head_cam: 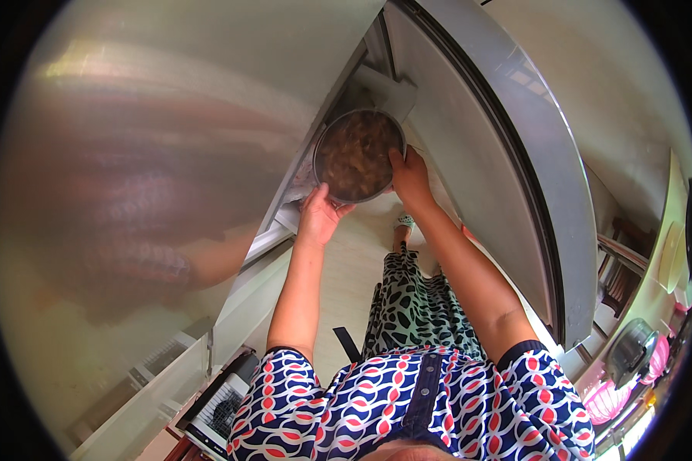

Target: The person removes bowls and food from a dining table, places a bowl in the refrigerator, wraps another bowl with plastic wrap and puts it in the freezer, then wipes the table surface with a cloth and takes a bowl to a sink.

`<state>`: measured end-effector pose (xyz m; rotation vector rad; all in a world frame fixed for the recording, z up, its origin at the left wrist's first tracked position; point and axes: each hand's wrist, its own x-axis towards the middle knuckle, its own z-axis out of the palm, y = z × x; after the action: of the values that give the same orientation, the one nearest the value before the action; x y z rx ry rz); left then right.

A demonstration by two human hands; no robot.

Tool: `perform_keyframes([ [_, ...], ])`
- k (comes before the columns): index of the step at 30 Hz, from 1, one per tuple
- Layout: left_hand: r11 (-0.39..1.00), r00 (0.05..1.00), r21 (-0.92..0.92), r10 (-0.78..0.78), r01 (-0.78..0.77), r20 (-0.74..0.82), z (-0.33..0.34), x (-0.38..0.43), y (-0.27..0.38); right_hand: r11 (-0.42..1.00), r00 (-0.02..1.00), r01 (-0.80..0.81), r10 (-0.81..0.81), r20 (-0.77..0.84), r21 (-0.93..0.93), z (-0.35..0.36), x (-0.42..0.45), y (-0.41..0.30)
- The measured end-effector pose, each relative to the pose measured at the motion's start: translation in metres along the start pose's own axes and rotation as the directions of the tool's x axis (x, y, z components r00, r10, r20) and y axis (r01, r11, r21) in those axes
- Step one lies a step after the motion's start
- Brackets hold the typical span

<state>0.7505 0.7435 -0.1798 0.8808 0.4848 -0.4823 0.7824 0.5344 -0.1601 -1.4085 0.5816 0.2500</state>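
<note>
My left hand (320, 216) grips the lower left side of a round metal pot (317, 155), its thumb over the rim. The opposite side of the rim is held by my right hand (410, 177). Brown chunky food (360, 155) fills the pot; what kind it is I cannot tell. The pot is in front of the refrigerator's opening, between a shiny steel panel (150, 173) on the left and an open refrigerator door (473, 155) on the right. Part of a pale shelf or drawer (285, 219) shows beside my left hand.
The door's dark rubber seal (519, 167) curves close along my right arm. Pale floor (337, 299) lies below. Behind me on the left stands a black and white appliance (222, 403). A counter with pink bowls (608, 400) and a dark lidded pot (631, 348) is at right.
</note>
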Motion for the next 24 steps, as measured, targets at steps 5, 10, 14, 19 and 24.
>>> perform_keyframes([
  [5,0.999,0.998,0.035,0.003,0.0,-0.061,-0.005,0.035,0.009,0.987,0.993,-0.086,0.074,0.089,0.135,0.004,0.033,0.01],
  [10,0.995,0.978,0.035,0.103,-0.098,-0.181,-0.037,0.069,0.008,0.996,0.994,-0.089,0.09,0.058,-0.022,0.009,0.021,0.007],
  [14,0.982,0.951,-0.055,0.158,-0.179,-0.265,-0.042,0.101,0.007,0.999,0.994,-0.006,0.012,0.11,-0.051,0.0,-0.009,0.04],
  [19,0.968,0.919,0.006,0.242,-0.253,-0.312,-0.032,0.141,-0.001,0.97,0.951,0.13,-0.062,0.304,-0.208,-0.025,-0.067,0.089],
  [24,0.988,0.9,0.005,0.144,-0.156,-0.412,-0.047,0.181,-0.005,0.972,0.913,-0.01,0.105,0.394,-0.236,-0.062,-0.112,0.127],
])
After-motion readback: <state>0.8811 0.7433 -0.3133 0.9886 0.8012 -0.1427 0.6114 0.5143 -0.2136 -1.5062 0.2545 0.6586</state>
